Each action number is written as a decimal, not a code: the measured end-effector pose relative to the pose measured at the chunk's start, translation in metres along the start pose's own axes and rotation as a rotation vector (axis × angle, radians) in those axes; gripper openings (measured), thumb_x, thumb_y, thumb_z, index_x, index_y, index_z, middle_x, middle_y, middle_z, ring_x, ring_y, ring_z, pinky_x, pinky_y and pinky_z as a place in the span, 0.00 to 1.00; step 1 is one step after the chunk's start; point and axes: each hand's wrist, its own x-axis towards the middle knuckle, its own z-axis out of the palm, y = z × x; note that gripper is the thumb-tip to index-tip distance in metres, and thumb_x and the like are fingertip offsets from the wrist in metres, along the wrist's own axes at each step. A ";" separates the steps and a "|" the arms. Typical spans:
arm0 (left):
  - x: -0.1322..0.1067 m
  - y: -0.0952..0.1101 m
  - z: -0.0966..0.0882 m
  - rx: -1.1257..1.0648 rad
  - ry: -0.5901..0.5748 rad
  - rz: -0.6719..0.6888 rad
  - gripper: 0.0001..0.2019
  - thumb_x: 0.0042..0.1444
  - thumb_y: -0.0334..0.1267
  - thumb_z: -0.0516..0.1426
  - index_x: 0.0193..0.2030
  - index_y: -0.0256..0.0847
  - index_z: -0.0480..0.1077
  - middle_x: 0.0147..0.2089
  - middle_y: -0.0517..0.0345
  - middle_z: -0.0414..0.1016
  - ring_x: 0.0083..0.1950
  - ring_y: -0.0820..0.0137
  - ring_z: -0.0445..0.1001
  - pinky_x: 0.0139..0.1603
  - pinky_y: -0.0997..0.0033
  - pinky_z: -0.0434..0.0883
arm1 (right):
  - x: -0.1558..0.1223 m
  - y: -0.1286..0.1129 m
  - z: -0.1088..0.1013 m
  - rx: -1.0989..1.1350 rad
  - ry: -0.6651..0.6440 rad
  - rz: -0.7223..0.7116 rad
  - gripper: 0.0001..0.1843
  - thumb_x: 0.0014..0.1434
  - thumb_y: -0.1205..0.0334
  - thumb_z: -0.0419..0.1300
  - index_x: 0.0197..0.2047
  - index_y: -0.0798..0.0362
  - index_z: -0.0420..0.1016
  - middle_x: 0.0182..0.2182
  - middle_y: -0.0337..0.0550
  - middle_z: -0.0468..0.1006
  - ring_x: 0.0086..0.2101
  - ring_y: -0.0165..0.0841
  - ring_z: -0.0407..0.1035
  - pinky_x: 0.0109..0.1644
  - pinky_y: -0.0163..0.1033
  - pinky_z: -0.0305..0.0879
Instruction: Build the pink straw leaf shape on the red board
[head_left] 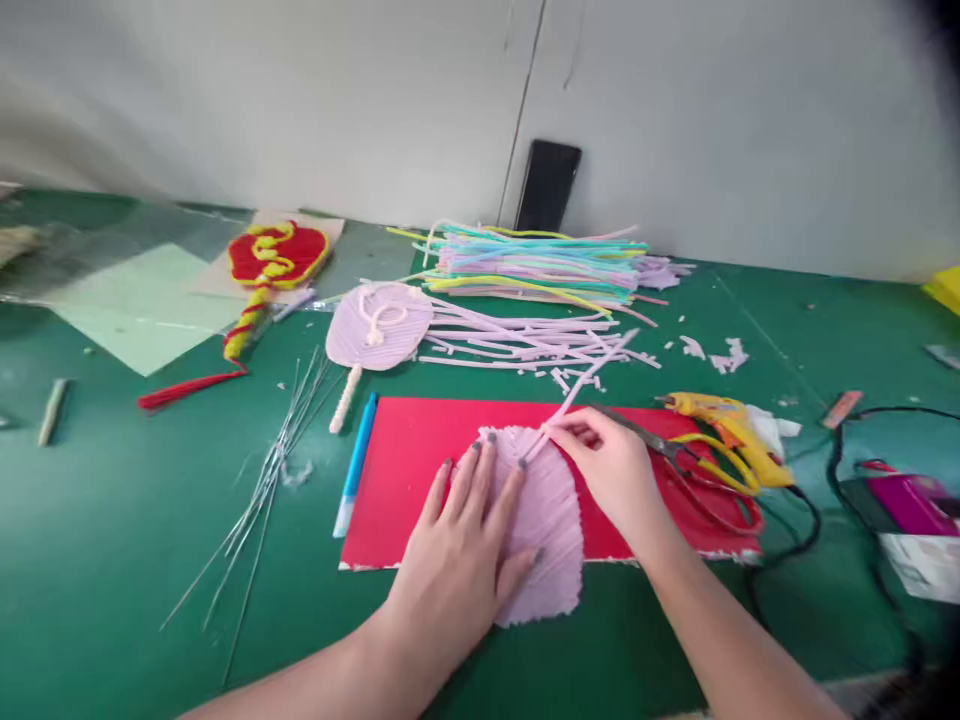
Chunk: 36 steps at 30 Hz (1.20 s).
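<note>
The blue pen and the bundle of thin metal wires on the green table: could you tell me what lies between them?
In the head view, only bare green table separates the blue pen from the thin metal wires.

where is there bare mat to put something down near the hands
Bare green mat lies near left, between the wire rods and the table's left edge, and in front below the red sheet. Far right, behind the glue gun, is mostly bare. Crowded: the middle, where left hand presses the lilac fan and right hand pinches a strip, plus scissors and cables.
</note>
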 end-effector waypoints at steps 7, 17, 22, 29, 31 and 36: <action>-0.003 0.000 -0.001 0.004 0.016 0.008 0.29 0.60 0.53 0.50 0.63 0.37 0.61 0.65 0.32 0.58 0.64 0.50 0.62 0.57 0.48 0.67 | -0.002 0.003 0.006 -0.084 0.067 -0.087 0.14 0.57 0.49 0.59 0.30 0.51 0.74 0.28 0.41 0.77 0.27 0.32 0.67 0.34 0.38 0.65; -0.003 -0.001 -0.001 0.015 0.022 0.014 0.30 0.61 0.53 0.48 0.65 0.36 0.58 0.66 0.34 0.57 0.65 0.51 0.61 0.58 0.49 0.65 | 0.002 0.012 -0.013 0.000 -0.173 -0.394 0.04 0.59 0.60 0.61 0.38 0.48 0.76 0.37 0.40 0.75 0.34 0.31 0.70 0.41 0.37 0.68; -0.004 0.000 0.001 0.042 0.032 0.004 0.32 0.63 0.54 0.45 0.63 0.27 0.58 0.66 0.35 0.58 0.65 0.51 0.61 0.58 0.50 0.64 | 0.004 0.012 -0.012 0.027 -0.183 -0.451 0.04 0.59 0.64 0.61 0.37 0.47 0.77 0.37 0.40 0.74 0.41 0.33 0.71 0.51 0.40 0.67; -0.004 0.001 0.002 0.063 0.026 0.013 0.32 0.63 0.53 0.45 0.63 0.27 0.59 0.66 0.37 0.59 0.64 0.53 0.62 0.59 0.50 0.64 | 0.005 0.015 -0.008 0.043 -0.171 -0.469 0.05 0.59 0.65 0.61 0.37 0.47 0.78 0.37 0.40 0.74 0.40 0.32 0.71 0.49 0.39 0.68; -0.003 0.000 0.002 0.061 0.029 0.017 0.32 0.62 0.53 0.45 0.63 0.27 0.59 0.66 0.37 0.59 0.64 0.53 0.62 0.59 0.50 0.64 | 0.005 0.016 -0.007 0.042 -0.174 -0.475 0.05 0.59 0.65 0.61 0.37 0.47 0.78 0.36 0.40 0.74 0.40 0.32 0.71 0.48 0.39 0.68; -0.002 0.000 0.003 0.062 0.027 0.015 0.32 0.62 0.53 0.46 0.63 0.28 0.60 0.65 0.37 0.59 0.64 0.53 0.63 0.58 0.50 0.65 | 0.005 0.015 -0.006 0.001 -0.165 -0.465 0.05 0.60 0.64 0.60 0.37 0.47 0.77 0.36 0.40 0.75 0.40 0.33 0.72 0.48 0.39 0.68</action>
